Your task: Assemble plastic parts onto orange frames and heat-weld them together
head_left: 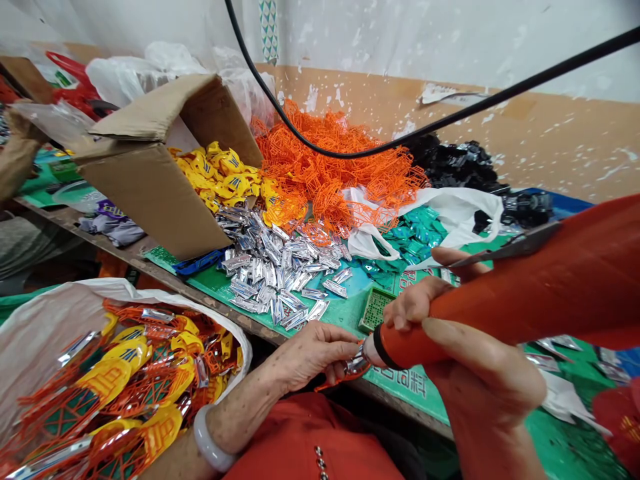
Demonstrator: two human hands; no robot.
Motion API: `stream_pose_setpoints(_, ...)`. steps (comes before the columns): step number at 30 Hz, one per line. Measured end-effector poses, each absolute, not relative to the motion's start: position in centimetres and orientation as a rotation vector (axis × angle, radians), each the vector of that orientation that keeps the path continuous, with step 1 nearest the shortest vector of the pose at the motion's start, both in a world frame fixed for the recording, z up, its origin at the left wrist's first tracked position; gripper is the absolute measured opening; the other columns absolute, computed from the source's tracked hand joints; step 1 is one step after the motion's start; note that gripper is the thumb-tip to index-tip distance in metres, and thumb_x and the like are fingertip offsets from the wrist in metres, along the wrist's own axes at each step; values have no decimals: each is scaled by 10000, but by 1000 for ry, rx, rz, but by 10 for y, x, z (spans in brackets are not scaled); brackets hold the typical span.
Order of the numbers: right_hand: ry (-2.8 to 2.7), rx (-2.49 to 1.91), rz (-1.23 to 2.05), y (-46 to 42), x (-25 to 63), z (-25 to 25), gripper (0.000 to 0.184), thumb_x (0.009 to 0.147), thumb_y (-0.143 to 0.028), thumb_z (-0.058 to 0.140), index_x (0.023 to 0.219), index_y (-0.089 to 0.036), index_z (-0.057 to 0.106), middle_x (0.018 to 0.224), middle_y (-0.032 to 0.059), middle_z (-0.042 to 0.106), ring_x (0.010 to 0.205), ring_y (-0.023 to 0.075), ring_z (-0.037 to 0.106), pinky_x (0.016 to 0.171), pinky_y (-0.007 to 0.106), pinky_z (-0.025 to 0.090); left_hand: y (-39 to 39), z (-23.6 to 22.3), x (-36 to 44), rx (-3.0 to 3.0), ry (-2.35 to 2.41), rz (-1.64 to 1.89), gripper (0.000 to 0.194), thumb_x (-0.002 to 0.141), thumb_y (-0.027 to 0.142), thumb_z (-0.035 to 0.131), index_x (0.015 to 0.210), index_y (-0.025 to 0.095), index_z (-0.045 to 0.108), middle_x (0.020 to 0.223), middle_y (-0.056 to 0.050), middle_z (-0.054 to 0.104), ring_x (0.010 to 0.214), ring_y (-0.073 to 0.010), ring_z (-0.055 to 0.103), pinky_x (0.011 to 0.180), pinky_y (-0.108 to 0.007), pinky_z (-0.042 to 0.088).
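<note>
My right hand (480, 360) is wrapped round an orange electric screwdriver (520, 307) with a dark lever along its top. The tool's tip meets a small silver and orange plastic piece (356, 363) in front of my body. My left hand (315, 353) pinches that piece from the left, and its fingers hide part of it. On the wrist behind this hand sits a pale bangle (210, 440). Just beyond the piece stands a small green perforated tray (375, 308). Loose silver plastic pieces (280, 267) lie in a pile past my left hand.
A tilted cardboard box (155, 193) spills yellow parts (225, 177). Orange lattice pieces (340, 160) are heaped by the wall, with black parts (455, 163) at right. A white sack (125, 290) holds assembled pieces. A black cable (360, 155) hangs across. Another person's arm (20, 153) shows at left.
</note>
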State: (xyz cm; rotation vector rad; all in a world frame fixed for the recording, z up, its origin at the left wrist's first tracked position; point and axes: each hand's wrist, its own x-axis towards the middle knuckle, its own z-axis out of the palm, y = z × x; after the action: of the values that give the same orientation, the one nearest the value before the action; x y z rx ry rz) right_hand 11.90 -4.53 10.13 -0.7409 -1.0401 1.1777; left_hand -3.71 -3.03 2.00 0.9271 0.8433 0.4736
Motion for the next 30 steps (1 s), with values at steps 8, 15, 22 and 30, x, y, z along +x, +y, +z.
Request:
stream_pose_setpoints(8, -1072, -778, 1139, -48, 119, 101, 481, 699, -165, 706, 1132, -302, 548, 655, -39, 613, 593, 159, 587, 606, 337, 530, -30, 18, -37, 946, 868, 467, 301, 678, 419, 685, 802, 152, 749, 546, 33, 604, 403, -53, 441, 410, -176, 354)
stream_pose_setpoints(15, -1102, -794, 1151, -51, 119, 100, 490, 709, -157, 695, 1139, -303, 511, 685, -42, 614, 609, 152, 587, 613, 333, 519, -31, 17, -35, 995, 942, 457, 263, 682, 408, 650, 695, 151, 706, 476, 43, 544, 378, -59, 415, 388, -187, 296)
stream_pose_setpoints(22, -1128, -823, 1166, -52, 117, 99, 478, 713, -144, 693, 1116, -297, 488, 688, -41, 609, 594, 150, 581, 605, 335, 515, -32, 18, -32, 987, 994, 469, 210, 671, 354, 628, 619, 153, 657, 461, 48, 521, 354, -49, 359, 357, -192, 233)
stream_pose_setpoints(30, -1141, -835, 1151, -51, 115, 92, 493, 692, -196, 724, 1118, -292, 493, 712, -46, 599, 604, 155, 572, 634, 357, 511, -35, 20, -28, 974, 1019, 512, 173, 630, 308, 587, 542, 161, 608, 446, 48, 499, 348, -47, 320, 365, -223, 172)
